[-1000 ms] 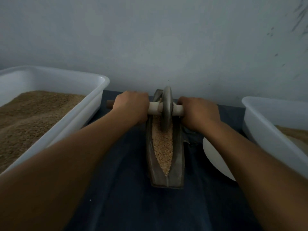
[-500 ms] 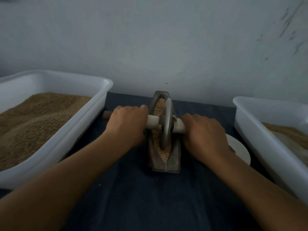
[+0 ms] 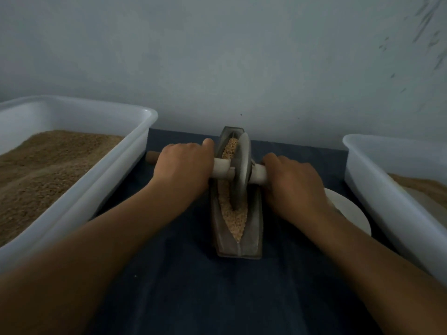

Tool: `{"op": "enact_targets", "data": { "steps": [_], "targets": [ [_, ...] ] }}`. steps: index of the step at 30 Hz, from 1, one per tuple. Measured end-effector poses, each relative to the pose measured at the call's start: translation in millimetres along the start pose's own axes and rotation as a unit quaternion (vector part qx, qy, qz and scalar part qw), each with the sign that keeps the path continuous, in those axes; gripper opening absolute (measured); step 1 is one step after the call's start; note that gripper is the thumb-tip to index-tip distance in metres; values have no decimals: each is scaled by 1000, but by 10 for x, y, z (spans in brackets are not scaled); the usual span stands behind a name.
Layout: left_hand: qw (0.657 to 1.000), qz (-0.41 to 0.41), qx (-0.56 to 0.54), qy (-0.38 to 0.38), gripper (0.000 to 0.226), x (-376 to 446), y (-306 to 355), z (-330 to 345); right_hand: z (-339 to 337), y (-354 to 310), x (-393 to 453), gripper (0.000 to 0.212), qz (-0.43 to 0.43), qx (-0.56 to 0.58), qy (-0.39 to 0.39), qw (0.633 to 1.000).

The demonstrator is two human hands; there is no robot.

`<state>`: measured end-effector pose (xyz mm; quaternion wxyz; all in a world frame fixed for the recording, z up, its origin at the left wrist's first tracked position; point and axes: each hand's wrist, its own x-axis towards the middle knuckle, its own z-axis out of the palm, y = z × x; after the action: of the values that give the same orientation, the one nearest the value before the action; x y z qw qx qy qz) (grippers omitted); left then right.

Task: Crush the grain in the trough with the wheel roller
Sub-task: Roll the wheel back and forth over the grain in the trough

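A narrow metal trough (image 3: 238, 240) lies lengthwise down the middle of the dark blue worktop (image 3: 217, 298), its far end close to the pale wall (image 3: 217, 56), and pale grain (image 3: 235, 221) fills its groove from end to end. The wheel roller (image 3: 240, 170) stands upright in the groove about midway along, its disc sunk into the grain and its white axle crossing over both trough walls. The left hand (image 3: 185, 172) is wrapped round the axle on the left side, with the brown axle tip showing beyond it; the right hand (image 3: 294, 187) is wrapped round the axle on the right. A large white tub (image 3: 101, 189) on the left holds a heap of brown meal (image 3: 41, 170), its rim near the left wrist. A second white tub (image 3: 377, 189) on the right holds brownish matter, only partly in view. A white plate (image 3: 350, 213) lies between the trough and the right tub, partly hidden under the right forearm. Open cloth lies in front of the trough's near end.
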<state>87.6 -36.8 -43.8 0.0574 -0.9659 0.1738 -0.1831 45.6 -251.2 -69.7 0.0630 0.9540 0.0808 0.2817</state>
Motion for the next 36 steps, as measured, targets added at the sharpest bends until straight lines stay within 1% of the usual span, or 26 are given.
{"op": "enact_targets", "data": {
  "steps": [3,7,10,12,18,23,26,28,30,32,34,36],
  "targets": [
    [998,-26,-32,-41,37,191,-32,14,104,45,229,24,7,-29,-15,999],
    [993,-26,-49,-100,38,466,-62,24,224,125,506,24,19,-9,-35,999],
    [990,-23,-31,-133,41,646,-56,-3,297,194,680,25,38,12,-90,995],
    [989,-21,-24,-144,41,713,-53,-24,333,233,738,27,40,23,-110,993],
    [988,-31,-26,-148,43,664,-30,3,355,272,763,25,19,20,-103,994],
    [980,-7,-29,-195,56,541,-85,-8,263,185,628,26,-2,7,-53,999],
    [985,8,-30,-172,51,410,-103,23,167,84,453,23,-2,-4,-12,1000],
    [986,26,-27,-159,46,317,-119,23,85,11,308,25,10,-37,3,999],
    [988,43,-31,-145,40,221,-149,5,16,-38,146,28,13,-56,0,998],
    [989,56,-22,-132,43,124,-178,-30,-62,-66,0,31,9,-57,-2,998],
    [991,68,-10,-118,46,31,-189,-57,-144,-86,-110,33,6,-47,-10,999],
    [993,76,-12,-92,44,-33,-187,-93,-214,-97,-168,32,8,-25,-20,999]
  ]
}}
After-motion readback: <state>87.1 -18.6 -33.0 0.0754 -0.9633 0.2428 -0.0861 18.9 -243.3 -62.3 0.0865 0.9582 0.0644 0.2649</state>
